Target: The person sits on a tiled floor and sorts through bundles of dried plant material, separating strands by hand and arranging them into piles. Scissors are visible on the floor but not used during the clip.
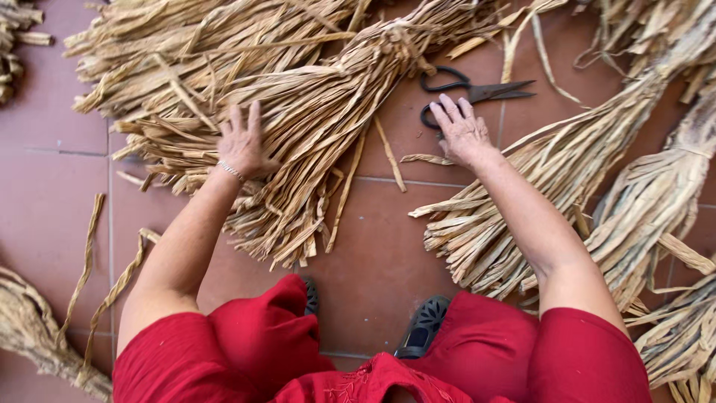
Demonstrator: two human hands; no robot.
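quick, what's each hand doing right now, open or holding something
Left hand: open, fingers spread, palm flat on the bundle of dried leaves.
Right hand: open, holding nothing, fingertips at the handle of the black scissors.

Two hands (242,145), one pair of black scissors (477,92), several dried-leaf bundles (313,119).

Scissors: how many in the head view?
1. The black scissors lie on the tiled floor, just beyond the right hand, whose fingertips reach a handle loop. More could be hidden under the dried leaf bundles.
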